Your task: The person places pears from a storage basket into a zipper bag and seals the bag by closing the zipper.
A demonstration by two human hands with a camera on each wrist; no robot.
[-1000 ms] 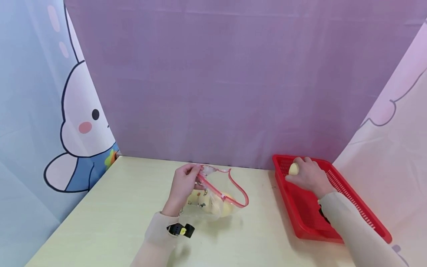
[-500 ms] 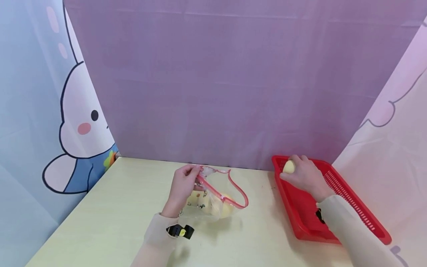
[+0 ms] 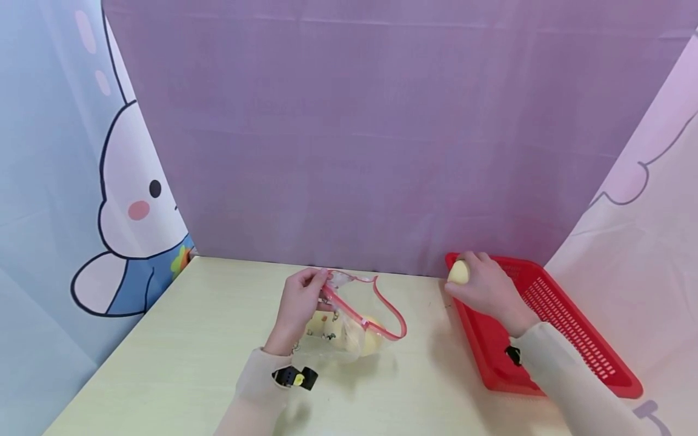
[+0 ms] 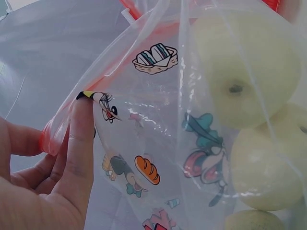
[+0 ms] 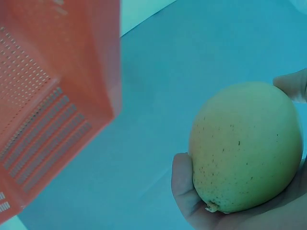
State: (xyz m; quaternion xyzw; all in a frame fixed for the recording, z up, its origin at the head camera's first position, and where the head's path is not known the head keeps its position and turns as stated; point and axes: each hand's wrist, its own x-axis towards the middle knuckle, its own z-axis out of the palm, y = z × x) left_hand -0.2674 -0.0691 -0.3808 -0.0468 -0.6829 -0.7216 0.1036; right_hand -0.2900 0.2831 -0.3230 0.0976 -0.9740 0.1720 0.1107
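Left of a red basket (image 3: 482, 345) on the worktop (image 3: 191, 339), a clear bag (image 3: 353, 336) of fruit (image 4: 244, 72) is being pinched by the left hand (image 3: 297, 306); another yellow fruit (image 3: 460, 272) is being gripped by the right hand (image 3: 489, 290) near the basket's far left corner.

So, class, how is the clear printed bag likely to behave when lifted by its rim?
The bag is probably floppy, as its thin film creases and folds. It would likely hang bottom-heavy, since round fruits bunch inside. Its red rim may be a bit stiffer, as it holds an open loop.
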